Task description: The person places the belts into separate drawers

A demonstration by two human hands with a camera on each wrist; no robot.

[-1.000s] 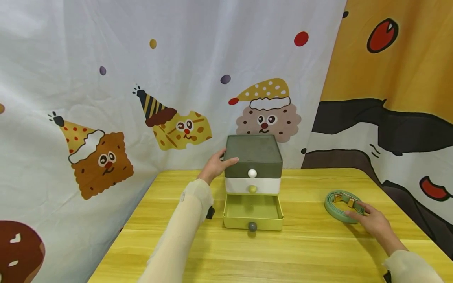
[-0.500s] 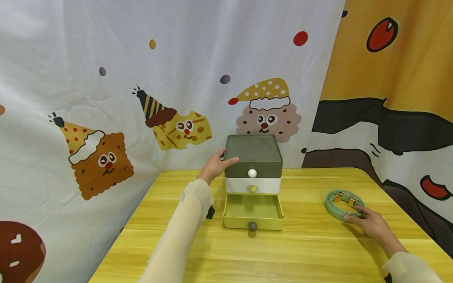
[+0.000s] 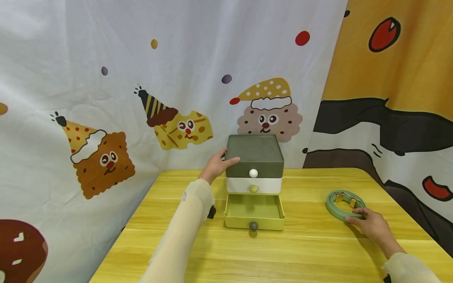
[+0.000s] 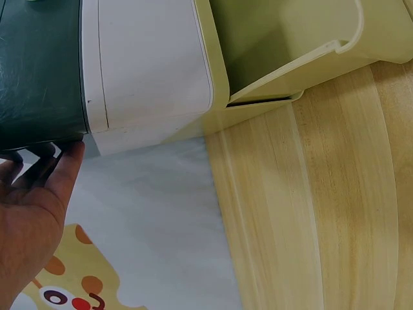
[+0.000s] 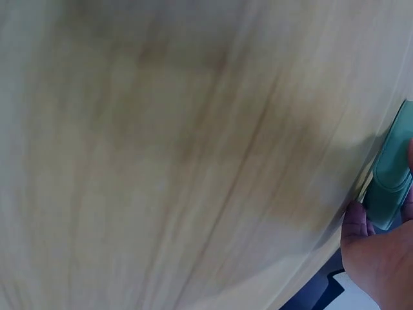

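Note:
A small stacked drawer box [image 3: 255, 147] with a dark green top tier, a white middle tier and a yellow-green bottom tier stands on the table. Its bottom drawer [image 3: 254, 223], with a grey knob, is pulled out with nothing in it. My left hand [image 3: 216, 166] rests against the top tier's left side, thumb over the front left corner; the left wrist view shows its fingers touching the dark green wall [image 4: 40, 97]. To the right lies a coiled green belt [image 3: 336, 210] with gold metal parts. My right hand [image 3: 376, 227] pinches its near right edge between thumb and fingers.
The wooden table [image 3: 301, 255] reaches back to a white curtain [image 3: 191, 51] printed with cartoon snacks. White and yellow-green knobs front the two upper tiers, which are pushed in. A black strap [image 3: 211, 212] shows beneath the left sleeve.
My right fingers have drawn back from inside the belt coil to its near right edge. The belt has hardly moved. My left hand and the drawer box have stayed put.

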